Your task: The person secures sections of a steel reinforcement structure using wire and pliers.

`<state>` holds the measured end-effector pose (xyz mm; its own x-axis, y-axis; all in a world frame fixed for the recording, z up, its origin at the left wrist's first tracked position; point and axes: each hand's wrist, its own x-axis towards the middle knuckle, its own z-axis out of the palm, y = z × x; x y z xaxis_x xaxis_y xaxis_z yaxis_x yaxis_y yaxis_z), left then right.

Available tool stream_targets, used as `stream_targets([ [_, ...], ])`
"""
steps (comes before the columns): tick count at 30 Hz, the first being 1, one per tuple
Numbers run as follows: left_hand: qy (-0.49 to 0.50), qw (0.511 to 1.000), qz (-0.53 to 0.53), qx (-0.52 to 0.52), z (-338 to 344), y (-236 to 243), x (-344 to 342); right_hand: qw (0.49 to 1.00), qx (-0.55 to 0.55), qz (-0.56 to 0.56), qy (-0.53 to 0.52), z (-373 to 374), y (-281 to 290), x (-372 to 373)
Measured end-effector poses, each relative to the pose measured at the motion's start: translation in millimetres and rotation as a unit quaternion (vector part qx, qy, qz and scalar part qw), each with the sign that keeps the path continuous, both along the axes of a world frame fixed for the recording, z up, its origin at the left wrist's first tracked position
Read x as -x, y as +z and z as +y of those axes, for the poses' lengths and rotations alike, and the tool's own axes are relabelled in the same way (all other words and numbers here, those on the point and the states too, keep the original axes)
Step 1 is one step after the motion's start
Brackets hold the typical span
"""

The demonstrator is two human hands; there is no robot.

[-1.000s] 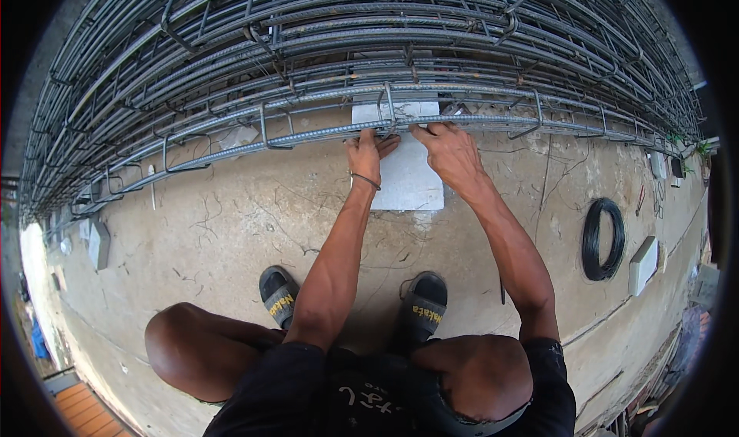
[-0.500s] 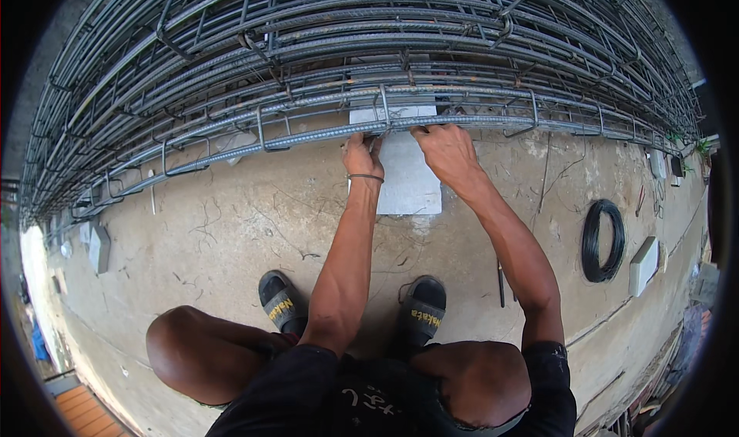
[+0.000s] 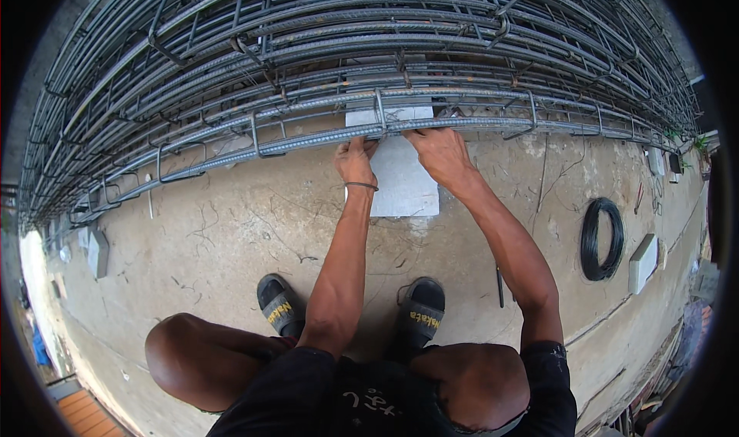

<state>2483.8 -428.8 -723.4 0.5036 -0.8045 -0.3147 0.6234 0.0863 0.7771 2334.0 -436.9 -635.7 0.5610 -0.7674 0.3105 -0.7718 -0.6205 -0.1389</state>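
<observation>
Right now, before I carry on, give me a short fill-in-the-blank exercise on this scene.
1. The left hand and right hand are both at the near bars of the steel rebar cage, with a dark band around the ____ wrist.
2. The coil of black wire lies on the floor to the person's ____.
3. Counting both feet, ____ dark sandals show.

Missing words: left; right; two.

The steel bars (image 3: 308, 137) are blue-grey, ribbed and flecked with rust-brown; the flat slab (image 3: 402, 187) is pale grey; the wire coil (image 3: 590, 241) black; the sandals (image 3: 421, 325) black with yellow lettering; the floor (image 3: 231, 244) mottled tan.
</observation>
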Motion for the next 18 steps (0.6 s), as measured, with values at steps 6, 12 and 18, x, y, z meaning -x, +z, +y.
stream_targets([
  [6,0.028,0.999,-0.022,-0.009,-0.3,7.1,7.4,0.999,0.001,0.049,0.008,-1.2,-7.4,0.4],
  [12,0.037,0.988,-0.143,-0.053,0.1,-9.7,-1.2,0.993,0.051,0.091,0.046,1.2,-2.4,-11.3],
  [18,-0.001,0.992,-0.124,-0.024,2.5,-1.6,-2.9,0.996,0.005,0.066,0.065,-6.3,-15.5,-19.4],
])
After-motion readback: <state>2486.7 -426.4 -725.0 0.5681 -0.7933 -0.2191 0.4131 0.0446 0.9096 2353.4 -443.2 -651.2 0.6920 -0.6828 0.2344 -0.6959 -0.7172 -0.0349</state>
